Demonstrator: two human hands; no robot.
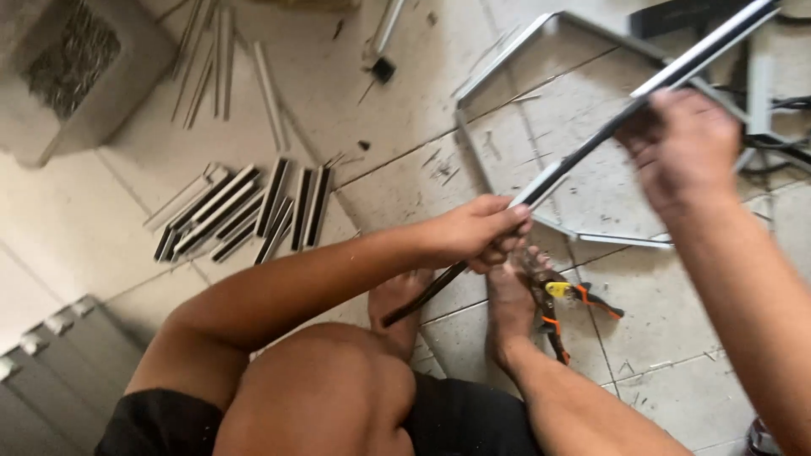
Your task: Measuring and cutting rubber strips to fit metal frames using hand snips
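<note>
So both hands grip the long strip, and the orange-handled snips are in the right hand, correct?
Not quite. The head view shows both the left hand and right hand on the long strip, but the orange-handled snips lie on the tiled floor, unheld.

From where I'm watching, this reads as an informal workshop set up on a floor point(422, 110) of pale, scuffed tiles with dirty grout lines — not a bench shop. Cut lengths of metal channel point(245, 211) lie in a rough row at left of centre, with thinner strips point(215, 59) scattered toward the upper left. A bent metal frame point(507, 63) rests flat on the tiles in the upper right, and cables point(781, 139) trail along the right edge. Orange-handled snips point(562, 312) lie on the floor at lower centre. Small offcuts and debris point(443, 165) speckle the tiles — I see work done sitting on the ground.
</note>
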